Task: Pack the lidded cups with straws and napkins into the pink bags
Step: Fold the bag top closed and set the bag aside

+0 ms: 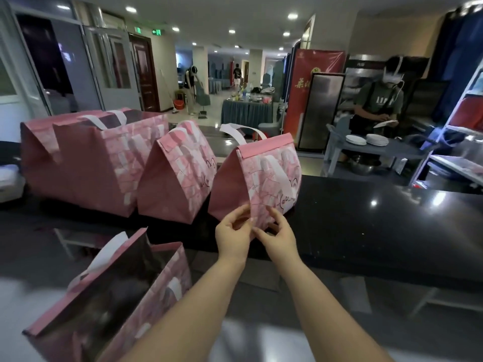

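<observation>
Close together, the left hand (234, 229) and right hand (279, 232) each pinch the bottom near corner of a folded-shut pink bag (261, 176) rising just beyond them; its soft, thin fabric likely crumples, so the white handles (230, 132) above seem the safer hold

My left hand (235, 232) and right hand (278, 235) meet at the near bottom corner of a closed pink bag (266, 173) standing on the black counter (366, 231), both pinching its edge. To its left stand a second closed bag (177, 176) and a bigger bag (86, 163). An open bag (117, 296) stands beside my left arm.
</observation>
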`<state>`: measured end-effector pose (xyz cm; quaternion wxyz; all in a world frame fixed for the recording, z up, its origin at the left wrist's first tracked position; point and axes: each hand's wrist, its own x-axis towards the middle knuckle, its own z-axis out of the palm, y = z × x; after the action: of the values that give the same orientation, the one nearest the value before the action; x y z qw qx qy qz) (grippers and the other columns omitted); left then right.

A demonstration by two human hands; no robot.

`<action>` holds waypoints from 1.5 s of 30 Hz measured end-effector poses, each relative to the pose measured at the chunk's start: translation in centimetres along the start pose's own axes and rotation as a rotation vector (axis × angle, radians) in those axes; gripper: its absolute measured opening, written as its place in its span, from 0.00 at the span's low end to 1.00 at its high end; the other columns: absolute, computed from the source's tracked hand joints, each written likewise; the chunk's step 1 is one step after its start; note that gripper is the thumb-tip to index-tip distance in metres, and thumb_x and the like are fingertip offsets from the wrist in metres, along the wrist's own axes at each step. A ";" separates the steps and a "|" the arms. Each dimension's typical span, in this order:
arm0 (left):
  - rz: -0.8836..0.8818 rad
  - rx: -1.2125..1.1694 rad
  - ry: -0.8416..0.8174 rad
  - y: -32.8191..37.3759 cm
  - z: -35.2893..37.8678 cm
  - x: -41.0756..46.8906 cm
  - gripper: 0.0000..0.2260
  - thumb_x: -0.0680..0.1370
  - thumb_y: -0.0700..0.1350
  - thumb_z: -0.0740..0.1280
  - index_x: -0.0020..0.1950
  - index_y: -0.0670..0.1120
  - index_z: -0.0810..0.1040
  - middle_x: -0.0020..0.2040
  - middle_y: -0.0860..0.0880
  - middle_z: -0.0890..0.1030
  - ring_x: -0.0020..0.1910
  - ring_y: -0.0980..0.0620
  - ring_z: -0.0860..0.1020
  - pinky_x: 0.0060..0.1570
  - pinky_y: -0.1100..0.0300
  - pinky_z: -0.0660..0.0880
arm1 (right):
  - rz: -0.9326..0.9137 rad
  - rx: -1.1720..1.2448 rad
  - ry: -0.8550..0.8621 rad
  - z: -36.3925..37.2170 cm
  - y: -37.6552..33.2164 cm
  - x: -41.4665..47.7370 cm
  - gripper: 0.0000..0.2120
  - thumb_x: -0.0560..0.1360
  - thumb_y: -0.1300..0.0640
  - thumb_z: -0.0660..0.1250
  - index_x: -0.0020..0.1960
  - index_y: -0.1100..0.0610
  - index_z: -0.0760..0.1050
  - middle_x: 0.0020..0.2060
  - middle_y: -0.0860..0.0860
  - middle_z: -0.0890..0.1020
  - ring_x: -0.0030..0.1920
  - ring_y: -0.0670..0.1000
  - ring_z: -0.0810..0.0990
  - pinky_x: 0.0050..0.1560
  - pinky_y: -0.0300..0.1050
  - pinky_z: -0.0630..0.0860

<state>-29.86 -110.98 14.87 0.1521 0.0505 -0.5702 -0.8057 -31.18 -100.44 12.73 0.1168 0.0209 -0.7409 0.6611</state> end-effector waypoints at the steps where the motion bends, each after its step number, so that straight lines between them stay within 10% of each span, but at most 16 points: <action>1: 0.039 0.053 0.014 0.2 -0.3 0.5 0.17 0.75 0.30 0.69 0.50 0.53 0.82 0.45 0.53 0.85 0.46 0.56 0.83 0.41 0.67 0.78 | -0.017 -0.026 0.025 0.0 0.1 0.2 0.31 0.70 0.59 0.76 0.69 0.45 0.69 0.66 0.45 0.72 0.63 0.46 0.74 0.61 0.47 0.76; 9: 0.026 0.363 0.124 4.0 -2.6 8.8 0.29 0.71 0.28 0.60 0.69 0.48 0.72 0.62 0.49 0.77 0.59 0.50 0.76 0.59 0.59 0.75 | -0.137 -0.221 0.144 2.1 -1.6 1.0 0.34 0.66 0.50 0.78 0.67 0.46 0.67 0.64 0.46 0.66 0.67 0.49 0.64 0.65 0.44 0.64; 21: 0.248 0.887 0.060 4.1 -6.2 9.2 0.05 0.72 0.45 0.72 0.41 0.53 0.76 0.36 0.59 0.78 0.40 0.51 0.77 0.39 0.59 0.69 | -0.108 -0.127 0.131 3.1 -2.4 2.2 0.23 0.72 0.62 0.67 0.58 0.39 0.71 0.57 0.51 0.75 0.52 0.49 0.78 0.49 0.45 0.80; 33: 0.198 0.998 0.147 6.9 -8.7 8.6 0.03 0.74 0.48 0.69 0.46 0.51 0.78 0.45 0.52 0.82 0.46 0.47 0.80 0.43 0.57 0.73 | -0.011 -0.348 0.071 5.2 -4.6 3.3 0.10 0.72 0.56 0.70 0.50 0.48 0.71 0.44 0.43 0.78 0.42 0.46 0.79 0.40 0.43 0.77; 45: 0.314 1.039 0.045 14.7 -9.9 6.9 0.16 0.72 0.54 0.74 0.56 0.51 0.77 0.47 0.54 0.78 0.51 0.49 0.78 0.54 0.52 0.75 | -0.510 -0.351 0.026 6.3 -13.3 -0.3 0.12 0.69 0.63 0.72 0.47 0.51 0.74 0.45 0.46 0.78 0.47 0.44 0.76 0.47 0.37 0.73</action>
<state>-31.17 -126.45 25.80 0.2379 0.0504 -0.8907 -0.3841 -29.32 -108.39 25.00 0.2903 0.1770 -0.8132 0.4724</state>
